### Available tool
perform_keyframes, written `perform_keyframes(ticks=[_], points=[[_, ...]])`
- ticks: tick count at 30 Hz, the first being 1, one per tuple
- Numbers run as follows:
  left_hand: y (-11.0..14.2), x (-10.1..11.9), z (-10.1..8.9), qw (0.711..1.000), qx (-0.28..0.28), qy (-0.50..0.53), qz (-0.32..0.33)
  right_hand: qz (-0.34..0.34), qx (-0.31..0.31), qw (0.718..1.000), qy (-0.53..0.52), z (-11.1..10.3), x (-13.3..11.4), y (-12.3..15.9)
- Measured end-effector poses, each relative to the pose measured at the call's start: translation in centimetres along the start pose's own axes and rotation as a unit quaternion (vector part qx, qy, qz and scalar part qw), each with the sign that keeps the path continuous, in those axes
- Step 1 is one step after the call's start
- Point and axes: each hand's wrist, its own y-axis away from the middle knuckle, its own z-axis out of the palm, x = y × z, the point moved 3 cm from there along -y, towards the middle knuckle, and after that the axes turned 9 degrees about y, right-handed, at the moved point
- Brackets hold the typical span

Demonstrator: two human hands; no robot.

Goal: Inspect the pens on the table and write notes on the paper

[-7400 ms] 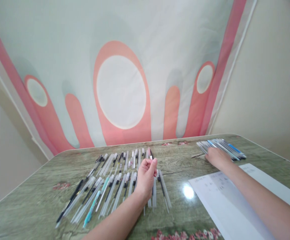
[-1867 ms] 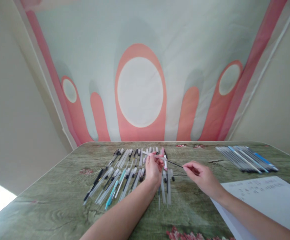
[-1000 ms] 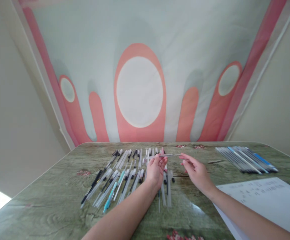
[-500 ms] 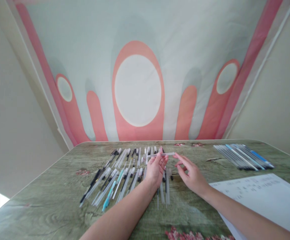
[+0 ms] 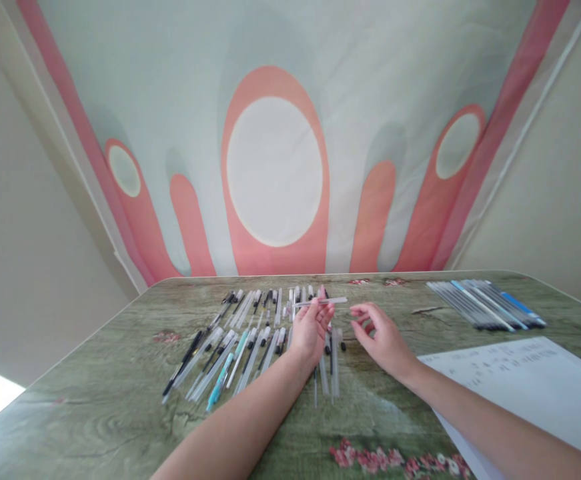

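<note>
My left hand (image 5: 310, 333) is closed on a thin, clear pen barrel (image 5: 339, 300), holding it level above the table, pinched between thumb and fingers with its free end pointing right. My right hand (image 5: 383, 340) hovers just to the right of that end, fingers loosely curved and apart, with nothing visible in them. Below and left of my left hand lie two rows of pen parts: clear barrels (image 5: 335, 373), caps and dark refills. Among them is a turquoise pen (image 5: 219, 382). My left hand and forearm hide some of the parts.
At the back right, assembled pens (image 5: 470, 307) lie side by side, with blue ones among them. A white sheet with handwriting (image 5: 530, 393) lies under my right forearm. The wood-patterned table (image 5: 95, 387) meets a pink and pale green backdrop (image 5: 275, 260).
My right hand has come away from the end of the barrel and now sits slightly apart from it. The left hand still holds the barrel. The camera view has tilted a little.
</note>
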Motion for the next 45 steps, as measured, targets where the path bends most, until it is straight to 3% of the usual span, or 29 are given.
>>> perform_keyframes(ticks=[5, 10, 26, 36, 41, 45], points=[[-0.1, -0.1, -0.2, 1.000, -0.001, 0.000, 0.003, -0.063, -0.055, 0.992, 0.089, 0.2, -0.5, 0.1], [-0.2, -0.2, -0.3, 1.000, 0.006, -0.001, 0.005, -0.081, -0.097, 0.983, 0.133, 0.7, -0.7, 0.3], [-0.1, -0.2, -0.4, 1.000, 0.011, -0.007, 0.000, -0.138, -0.147, 0.961, 0.189, 0.6, -1.7, 0.7], [-0.2, -0.2, -0.5, 1.000, -0.004, -0.010, 0.001, -0.146, -0.096, 0.960, 0.219, 0.3, -1.7, 0.6], [-0.2, -0.2, -0.5, 1.000, -0.008, -0.013, 0.002, -0.070, -0.023, 0.994, 0.083, -0.1, -0.7, 0.1], [-0.2, -0.2, -0.5, 1.000, -0.009, -0.024, 0.003, -0.027, 0.047, 0.998, -0.019, -0.4, 0.2, -0.4]])
